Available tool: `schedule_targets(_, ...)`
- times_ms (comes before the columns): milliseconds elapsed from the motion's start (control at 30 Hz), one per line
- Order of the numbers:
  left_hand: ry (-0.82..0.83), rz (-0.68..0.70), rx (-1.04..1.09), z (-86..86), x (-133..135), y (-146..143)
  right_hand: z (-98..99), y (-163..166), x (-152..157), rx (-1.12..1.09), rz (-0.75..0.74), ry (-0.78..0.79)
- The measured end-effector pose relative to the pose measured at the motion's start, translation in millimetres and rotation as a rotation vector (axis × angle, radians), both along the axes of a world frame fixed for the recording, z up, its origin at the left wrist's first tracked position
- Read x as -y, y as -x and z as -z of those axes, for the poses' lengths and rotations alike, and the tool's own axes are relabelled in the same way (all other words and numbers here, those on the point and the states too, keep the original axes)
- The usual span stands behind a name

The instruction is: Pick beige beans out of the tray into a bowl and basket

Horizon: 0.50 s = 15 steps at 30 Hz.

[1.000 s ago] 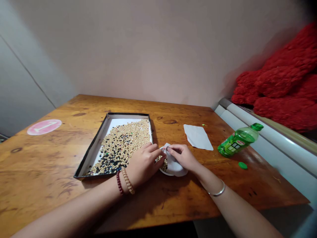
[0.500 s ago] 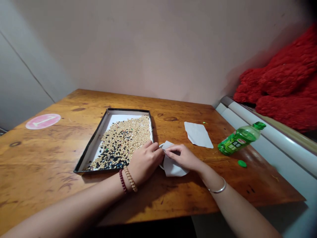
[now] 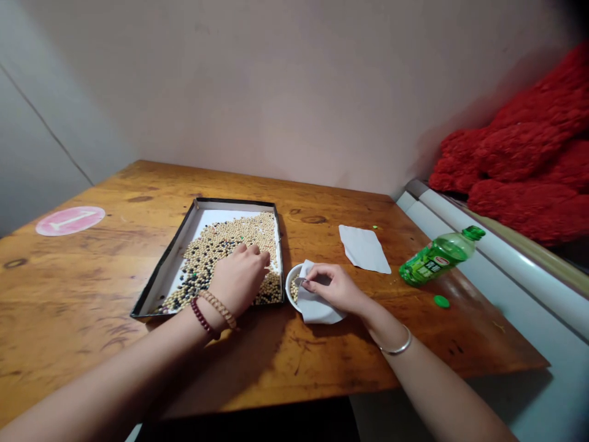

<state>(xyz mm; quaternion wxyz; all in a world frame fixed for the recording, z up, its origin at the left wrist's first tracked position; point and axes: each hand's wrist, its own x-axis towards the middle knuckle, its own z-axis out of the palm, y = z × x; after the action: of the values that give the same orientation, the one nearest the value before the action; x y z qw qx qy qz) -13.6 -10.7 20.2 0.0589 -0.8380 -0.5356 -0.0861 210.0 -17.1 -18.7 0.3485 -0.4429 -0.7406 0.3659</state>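
Note:
My left hand [image 3: 242,273] is over the shallow black-edged tray [image 3: 168,264], its fingers curled down into the beans; its fingertips are hidden. Mostly pale yellow beans [image 3: 248,228], mixed with black ones [image 3: 196,283] and a few green ones, lie on the tray's white bottom. Right of the tray stands a small white bowl [image 3: 288,288] with pale beans [image 3: 294,290] in it. A sheet of white paper [image 3: 317,307] lies over the bowl's right part. Pinched at the paper's upper edge, the fingers of my right hand [image 3: 335,285] are closed above the bowl.
Another white paper sheet [image 3: 365,248] lies on the wooden table [image 3: 313,362]. To the right a green drink bottle [image 3: 439,258] leans at a tilt, uncapped bits unclear, near a green cap [image 3: 442,301]. A pink oval sticker [image 3: 70,221] is at left; red fluffy fabric [image 3: 524,153] sits beyond.
My left hand has moved left from the bowl to the beans in the tray, uncovering the bowl's beans. My right hand stays at the paper. The view has shifted slightly.

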Motion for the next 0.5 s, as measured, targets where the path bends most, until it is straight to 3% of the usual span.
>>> schedule_targets(167, 0.171, 0.004, -0.080, 1.9, -8.1, 6.9, 0.9, -1.3, -0.7, 0.029, -0.031, 0.016)
schedule_targets(500, 0.182, 0.052, -0.044, 5.7, -8.7, 3.1, 0.8, 3.1, 1.1, -0.068, 0.054, 0.041)
